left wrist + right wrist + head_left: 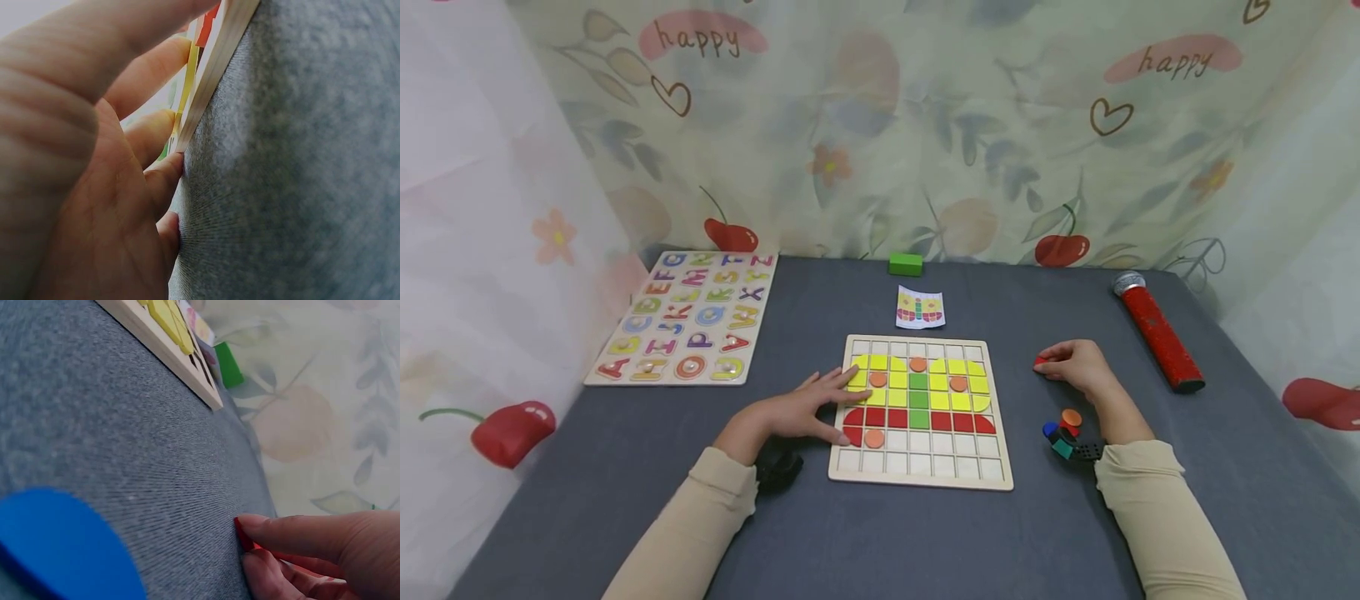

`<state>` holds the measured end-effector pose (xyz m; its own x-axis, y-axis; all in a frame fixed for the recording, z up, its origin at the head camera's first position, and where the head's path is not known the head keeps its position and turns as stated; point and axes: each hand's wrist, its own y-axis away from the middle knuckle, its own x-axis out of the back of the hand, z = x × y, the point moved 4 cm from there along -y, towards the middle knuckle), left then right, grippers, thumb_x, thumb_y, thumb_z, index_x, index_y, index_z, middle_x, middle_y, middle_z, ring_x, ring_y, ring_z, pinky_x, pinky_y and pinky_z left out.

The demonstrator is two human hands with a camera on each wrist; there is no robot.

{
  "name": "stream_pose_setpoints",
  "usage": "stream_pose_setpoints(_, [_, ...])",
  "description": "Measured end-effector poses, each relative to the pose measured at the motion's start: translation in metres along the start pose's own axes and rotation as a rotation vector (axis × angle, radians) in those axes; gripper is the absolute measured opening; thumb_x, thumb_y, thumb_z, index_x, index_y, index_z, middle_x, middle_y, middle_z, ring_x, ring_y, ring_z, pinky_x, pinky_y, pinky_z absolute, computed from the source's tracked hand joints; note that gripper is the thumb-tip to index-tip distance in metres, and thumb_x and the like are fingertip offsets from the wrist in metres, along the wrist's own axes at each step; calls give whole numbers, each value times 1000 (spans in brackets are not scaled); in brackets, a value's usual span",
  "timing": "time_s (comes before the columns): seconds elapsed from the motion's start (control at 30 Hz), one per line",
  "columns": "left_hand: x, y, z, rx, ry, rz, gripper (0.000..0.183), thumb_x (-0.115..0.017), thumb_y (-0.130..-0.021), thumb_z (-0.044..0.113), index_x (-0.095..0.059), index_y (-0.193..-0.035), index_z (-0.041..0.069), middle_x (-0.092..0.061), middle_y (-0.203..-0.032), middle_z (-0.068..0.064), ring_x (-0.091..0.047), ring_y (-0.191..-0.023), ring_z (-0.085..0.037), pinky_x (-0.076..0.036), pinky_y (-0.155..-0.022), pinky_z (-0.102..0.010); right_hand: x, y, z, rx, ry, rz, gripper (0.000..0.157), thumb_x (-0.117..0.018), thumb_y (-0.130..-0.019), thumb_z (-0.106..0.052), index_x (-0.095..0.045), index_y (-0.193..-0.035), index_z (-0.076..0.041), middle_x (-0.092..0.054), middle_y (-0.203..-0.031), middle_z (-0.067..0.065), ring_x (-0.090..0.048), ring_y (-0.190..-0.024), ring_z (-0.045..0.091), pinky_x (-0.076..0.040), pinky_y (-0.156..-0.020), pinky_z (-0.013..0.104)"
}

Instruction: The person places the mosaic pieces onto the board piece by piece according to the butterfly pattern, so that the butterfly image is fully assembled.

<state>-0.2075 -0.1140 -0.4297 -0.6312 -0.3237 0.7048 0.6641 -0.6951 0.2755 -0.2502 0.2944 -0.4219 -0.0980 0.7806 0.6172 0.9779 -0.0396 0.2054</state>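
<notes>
A wooden grid board point(921, 482) lies in the middle of the table, with yellow, red, green and orange tiles making a butterfly pattern. My left hand point(808, 408) rests on its left side, fingers spread and fairly straight. In the left wrist view, fingertips point(164, 119) touch a yellow tile point(187, 81) by the board's edge. To the right of the board, my right hand point(1078, 367) pinches a small red tile point(1040, 361) between thumb and fingers. The right wrist view shows this red tile point(242, 535) close to the cloth; its full shape is hidden.
Loose pieces, including an orange disc point(1071, 417) and a blue disc point(69, 550), lie near my right wrist. A picture card point(920, 308) and green block point(906, 264) stand behind the board. An alphabet board point(688, 321) lies left, a red microphone point(1159, 335) right.
</notes>
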Motion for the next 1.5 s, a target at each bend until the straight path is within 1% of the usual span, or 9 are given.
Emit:
stream_pose_setpoints(0.13, [-1,0,0,-5,1,-1,76,-72,-79,38,-35,-144,26,-5,-159,-4,3,-146,-29,7,-115,-53,0,0,1,11,2,-16,33,-70,-82,-8,-58,-107,10,-61,-79,0,-57,-65,3,-53,-62,18])
stream_pose_setpoints(0.3, [-1,-1,0,-1,5,1,76,-71,-79,39,-35,-145,27,-5,-159,-3,3,-146,-28,7,-115,-53,4,0,0,33,-54,-60,27,-67,-84,-6,-54,-101,10,-62,-75,-3,-60,-64,4,-55,-63,20])
stream_pose_setpoints(0.53, [-2,-2,-2,3,-1,6,76,-71,-79,39,-35,-144,27,-5,-159,-3,3,-146,-28,7,-115,-53,2,8,-10,46,-89,-137,27,-59,-90,-7,-56,-108,13,-65,-78,-1,-64,-67,6,-57,-68,24])
stream_pose_setpoints(0.7, [-2,-2,-1,2,0,2,75,-71,-79,39,-35,-144,27,-5,-159,-3,4,-146,-28,7,-115,-53,-6,15,-19,46,-90,-143,30,-57,-92,-8,-55,-112,13,-66,-83,4,-64,-68,7,-57,-70,26])
stream_pose_setpoints(0.8, [-3,-2,-1,2,0,-1,75,-71,-79,39,-35,-144,26,-5,-159,-3,4,-146,-28,7,-115,-53,-12,17,-25,67,-74,-137,29,-59,-91,-9,-56,-111,12,-67,-85,7,-64,-68,8,-57,-69,26])
stream_pose_setpoints(0.9, [-3,-2,-2,5,-9,0,76,-71,-79,39,-35,-145,27,-5,-159,-3,3,-146,-28,7,-115,-53,-23,19,-32,100,-82,-156,27,-61,-90,-9,-58,-108,11,-68,-88,10,-65,-69,10,-57,-69,26])
stream_pose_setpoints(1.17, [-2,-1,-2,-6,-1,4,76,-71,-80,39,-35,-145,25,-5,-159,-4,3,-146,-29,7,-115,-53,-69,24,-53,152,-150,-277,24,-63,-88,-11,-60,-102,8,-68,-91,14,-66,-71,13,-57,-70,28])
stream_pose_setpoints(1.33, [0,1,0,-26,4,14,76,-72,-79,38,-36,-144,22,-7,-158,-7,2,-146,-30,6,-115,-54,-96,35,-69,208,-181,-378,22,-64,-88,-11,-61,-100,8,-68,-89,15,-67,-71,14,-57,-69,29])
stream_pose_setpoints(1.5, [0,1,2,-26,6,11,75,-72,-80,37,-37,-144,21,-7,-158,-7,2,-146,-31,6,-115,-54,-117,46,-83,249,-205,-461,21,-64,-87,-9,-62,-99,8,-69,-86,15,-66,-71,15,-57,-70,30])
